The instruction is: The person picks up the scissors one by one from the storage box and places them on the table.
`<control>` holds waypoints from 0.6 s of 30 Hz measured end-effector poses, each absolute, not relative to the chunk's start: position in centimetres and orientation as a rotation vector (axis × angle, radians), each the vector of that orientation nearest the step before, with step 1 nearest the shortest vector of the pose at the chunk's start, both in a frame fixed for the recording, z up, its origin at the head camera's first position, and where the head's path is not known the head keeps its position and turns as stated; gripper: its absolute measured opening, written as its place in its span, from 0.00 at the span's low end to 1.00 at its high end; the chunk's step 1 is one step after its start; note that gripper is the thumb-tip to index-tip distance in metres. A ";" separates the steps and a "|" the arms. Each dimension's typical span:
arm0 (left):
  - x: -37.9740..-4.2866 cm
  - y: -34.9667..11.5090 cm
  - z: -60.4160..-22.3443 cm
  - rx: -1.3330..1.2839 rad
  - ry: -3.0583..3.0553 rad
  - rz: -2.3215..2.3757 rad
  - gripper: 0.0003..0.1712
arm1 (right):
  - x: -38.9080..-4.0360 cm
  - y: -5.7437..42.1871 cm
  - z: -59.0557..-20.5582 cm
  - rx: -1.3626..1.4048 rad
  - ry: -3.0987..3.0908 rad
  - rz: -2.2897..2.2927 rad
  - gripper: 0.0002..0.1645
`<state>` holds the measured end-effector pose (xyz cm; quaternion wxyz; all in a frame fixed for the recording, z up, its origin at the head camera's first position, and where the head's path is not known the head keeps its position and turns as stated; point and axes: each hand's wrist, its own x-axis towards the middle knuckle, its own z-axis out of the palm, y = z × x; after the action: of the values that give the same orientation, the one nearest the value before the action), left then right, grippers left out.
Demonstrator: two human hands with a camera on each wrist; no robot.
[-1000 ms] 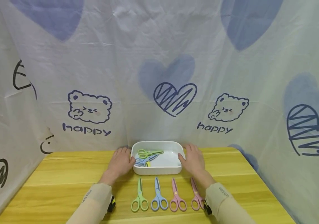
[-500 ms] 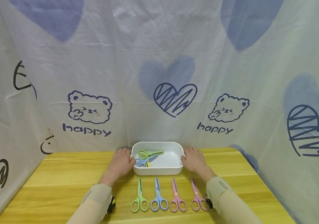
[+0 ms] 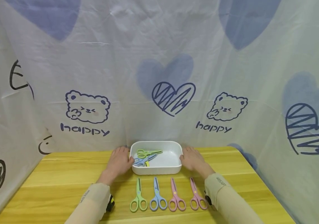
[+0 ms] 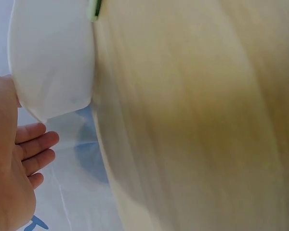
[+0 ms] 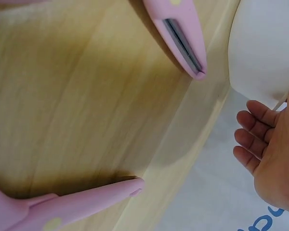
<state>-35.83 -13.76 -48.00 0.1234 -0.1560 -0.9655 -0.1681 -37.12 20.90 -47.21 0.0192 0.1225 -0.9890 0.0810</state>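
Where the counter (image 3: 64, 177) comes nearest, a row: green scissors (image 3: 139, 196), blue scissors (image 3: 157, 194), inner pink scissors (image 3: 174, 196), outer pink scissors (image 3: 195, 195). Beyond, one white tray (image 3: 156, 170), left hand (image 3: 118, 161) and right hand (image 3: 193, 159) each gripping an end; inside, second green pair (image 3: 149, 153), second blue pair (image 3: 147, 159). Behind: printed curtain (image 3: 120, 77).
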 end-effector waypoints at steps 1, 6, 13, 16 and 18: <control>-35.8 -13.8 -47.9 -0.455 -2.814 -0.490 0.29 | -37.1 20.9 -47.2 0.380 -3.071 0.249 0.30; -36.2 -13.5 -47.8 -0.454 -2.782 -0.515 0.29 | -36.9 20.9 -47.3 0.368 -3.064 0.258 0.30; -36.6 -12.5 -47.1 -0.507 -2.747 -0.664 0.27 | -37.0 20.9 -47.6 0.384 -3.051 0.262 0.29; -36.6 -11.9 -46.7 -0.555 -2.750 -0.819 0.25 | -37.0 20.9 -47.6 0.387 -3.046 0.277 0.29; -36.8 -11.5 -46.6 -0.595 -2.739 -0.945 0.23 | -37.2 20.9 -47.6 0.387 -3.050 0.271 0.30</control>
<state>-36.77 -11.50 -46.59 0.0916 -0.2004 -0.9221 -0.3182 -37.17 20.92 -47.60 0.0276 0.1254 -0.9878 0.0879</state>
